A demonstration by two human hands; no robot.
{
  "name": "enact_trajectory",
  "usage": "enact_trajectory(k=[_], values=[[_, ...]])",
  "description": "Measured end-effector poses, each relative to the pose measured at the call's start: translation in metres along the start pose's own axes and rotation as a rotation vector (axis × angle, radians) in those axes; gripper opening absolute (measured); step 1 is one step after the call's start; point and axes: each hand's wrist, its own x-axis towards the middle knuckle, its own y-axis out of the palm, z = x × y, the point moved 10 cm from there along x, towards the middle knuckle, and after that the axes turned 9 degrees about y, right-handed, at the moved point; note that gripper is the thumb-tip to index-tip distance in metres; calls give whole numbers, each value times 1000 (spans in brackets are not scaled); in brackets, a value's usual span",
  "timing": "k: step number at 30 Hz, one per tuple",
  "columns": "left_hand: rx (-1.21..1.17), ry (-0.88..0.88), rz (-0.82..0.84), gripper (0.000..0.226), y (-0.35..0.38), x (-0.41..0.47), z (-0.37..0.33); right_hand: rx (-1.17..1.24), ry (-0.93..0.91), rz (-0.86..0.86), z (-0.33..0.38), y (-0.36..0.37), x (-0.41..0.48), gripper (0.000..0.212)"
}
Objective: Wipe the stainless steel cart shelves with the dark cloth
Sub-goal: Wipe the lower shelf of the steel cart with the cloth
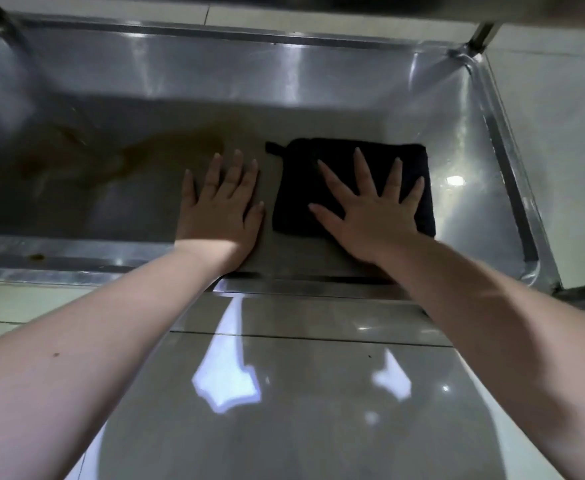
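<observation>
Head view: pressing dark cloth [296, 192] flat under splayed right hand [370, 213] for full contact; seemingly bracing flat, open left hand [222, 206] on shelf [128, 213], near brown stain [166, 147].

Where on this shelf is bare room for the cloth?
Bare: shelf left of the left hand, with a brown smear; strip behind the cloth; strip right of it. Crowded: the gap between left hand and cloth. Right hand presses the cloth.

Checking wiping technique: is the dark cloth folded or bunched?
Folded flat: the dark cloth lies as a neat square under the right hand.
</observation>
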Motion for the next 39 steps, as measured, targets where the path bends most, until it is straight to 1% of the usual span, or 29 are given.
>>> enact_trajectory(k=[5, 8, 12, 15, 18, 20, 23, 25, 28, 30, 32, 35, 39], values=[[-9, 19, -6, 69, 1, 0, 0, 56, 65, 18, 18, -31, 102, 68], [-29, 20, -30, 70, -3, 0, 1, 79, 99, 25, 25, -36, 126, 70], [-17, 15, -14, 62, -2, 1, -1, 50, 14, 30, 9, -30, 88, 70], [-15, 14, -1, 60, -1, 4, -2, 31, -38, 66, -11, -8, 19, 68], [-18, 8, -2, 59, 1, 3, -1, -64, -101, 83, -16, 18, -60, 70], [-18, 7, -3, 59, 2, 0, -1, -116, -115, 94, -18, 25, -84, 70], [-23, 6, -8, 59, 1, -1, -2, -51, -79, 85, -15, 17, -60, 63], [-24, 4, -7, 59, 1, 1, -2, -11, -61, 47, -7, 5, -21, 60], [-12, 10, 0, 60, 0, 2, -2, 53, 11, 14, 7, -17, 54, 61], [-10, 10, 0, 60, 0, 1, -2, 93, 94, 41, 15, -29, 95, 63], [-16, 9, -4, 60, -2, 1, -1, 111, 154, 70, 20, -33, 115, 66], [-2, 4, 10, 60, -3, 2, 2, 78, 112, 39, 22, -32, 103, 68], [7, 9, 25, 61, 0, 4, 3, 44, 2, -30, 10, -18, 41, 64]])
